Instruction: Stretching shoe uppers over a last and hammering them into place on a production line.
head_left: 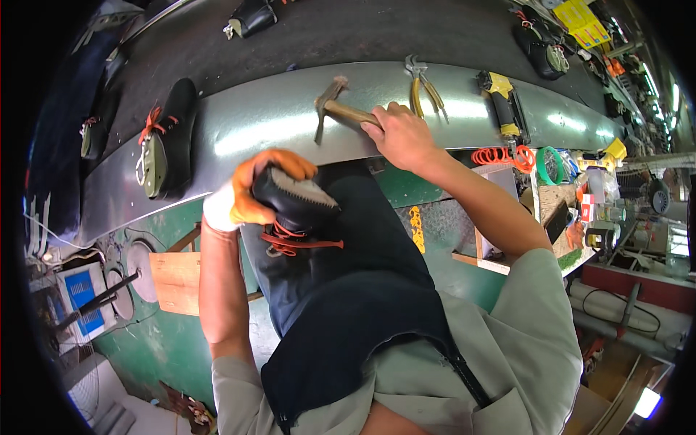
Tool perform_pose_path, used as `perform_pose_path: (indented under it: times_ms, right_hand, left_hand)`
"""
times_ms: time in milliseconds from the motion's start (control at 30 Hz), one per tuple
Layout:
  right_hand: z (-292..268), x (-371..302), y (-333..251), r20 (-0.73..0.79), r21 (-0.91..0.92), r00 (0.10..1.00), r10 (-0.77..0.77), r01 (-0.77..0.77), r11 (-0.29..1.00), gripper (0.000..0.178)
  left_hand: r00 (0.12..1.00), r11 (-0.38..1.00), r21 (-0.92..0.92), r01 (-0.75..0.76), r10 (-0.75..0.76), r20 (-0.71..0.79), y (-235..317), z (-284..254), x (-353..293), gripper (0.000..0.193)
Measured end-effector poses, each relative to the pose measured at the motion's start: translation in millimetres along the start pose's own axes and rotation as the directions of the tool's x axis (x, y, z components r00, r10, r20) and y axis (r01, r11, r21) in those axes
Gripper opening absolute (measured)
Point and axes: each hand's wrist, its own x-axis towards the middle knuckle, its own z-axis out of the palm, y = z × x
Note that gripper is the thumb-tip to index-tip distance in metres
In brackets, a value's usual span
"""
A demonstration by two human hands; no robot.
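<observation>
My left hand [254, 190], in an orange and white glove, grips a black shoe upper [290, 206] over my lap. Its pale, stitched underside faces up, and orange laces [297, 242] hang below it. My bare right hand [406, 136] is closed round the wooden handle of a hammer [351, 112]. The hammer's head is over the metal ledge, apart from the shoe. Beyond my right hand, pliers [424, 87] with yellowish handles lie on the ledge.
A shiny metal ledge [254, 109] borders a dark conveyor belt [341, 40]. Another black shoe upper with a green last [168, 141] stands at left. A yellow and black air tool [502, 105] with an orange coiled hose [500, 156] lies at right, near a cluttered side table [554, 196].
</observation>
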Motion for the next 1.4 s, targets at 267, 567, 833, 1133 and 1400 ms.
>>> perform_pose_path:
  times_ms: [267, 567, 833, 1133, 1400]
  right_hand:
    - [-47.3, -20.1, 251.3, -0.013, -0.745, 0.999, 0.049, -0.043, 0.665, 0.038]
    - [5.7, -42.4, 337.1, -0.136, -0.532, 0.889, 0.438, -0.439, 0.725, 0.063]
    - [6.4, -23.2, 346.4, -0.169, -0.517, 0.839, 0.517, -0.523, 0.678, 0.066]
    - [-33.4, -14.6, 326.9, -0.059, -0.218, 0.860, 0.508, -0.507, 0.834, 0.063]
    - [-134.5, -58.4, 134.9, 0.064, 0.943, 0.825, 0.562, -0.235, 0.237, 0.046]
  left_hand:
    - [1.000, 0.983, -0.183, 0.020, -0.023, -0.017, -4.4, -7.0, -62.0, 0.083]
    - [0.956, 0.995, -0.098, -0.019, -0.011, -0.292, -5.2, 21.5, -86.1, 0.079]
    - [0.918, 0.961, -0.272, -0.047, -0.066, -0.391, -8.7, 25.9, -76.2, 0.037]
    - [0.620, 0.986, 0.164, 0.020, 0.116, -0.776, -3.4, 72.3, -67.5, 0.064]
    - [0.789, 0.899, 0.401, 0.174, 0.117, -0.603, -3.4, 90.0, -44.5, 0.094]
